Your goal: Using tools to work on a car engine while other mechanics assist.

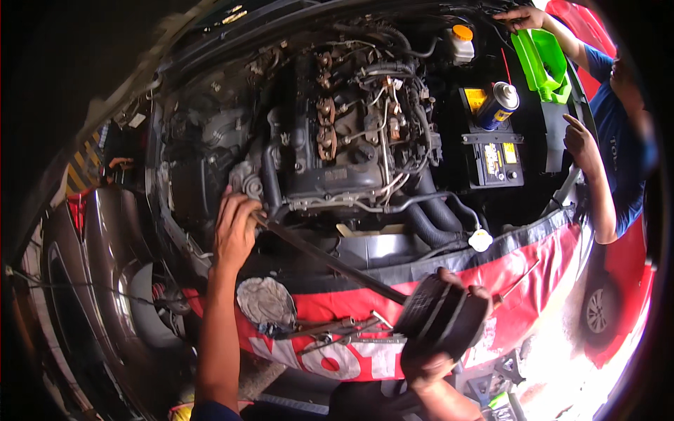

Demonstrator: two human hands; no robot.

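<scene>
A long, flat black strip [330, 263] that looks like a drive belt runs slantwise between my hands over the front of the engine bay. My left hand [237, 219] is closed around its far end, right beside a round grey metal part [247, 184] at the engine's left front corner. Nearer to me, my right hand [437, 366] grips the bunched, wide near part of the strip, where ridges and faint printing show. Its fingertips curl over the far side. The uncovered engine [337, 179] lies beyond, with wires and rusty brown parts on top.
A red cover [533, 274] drapes the car's front edge, bearing a grey cloth [267, 302] and several metal tools [351, 328]. At right are a battery [495, 161], spray can [498, 105] and cut green container [540, 59]. Another person's hand [581, 144] reaches in there.
</scene>
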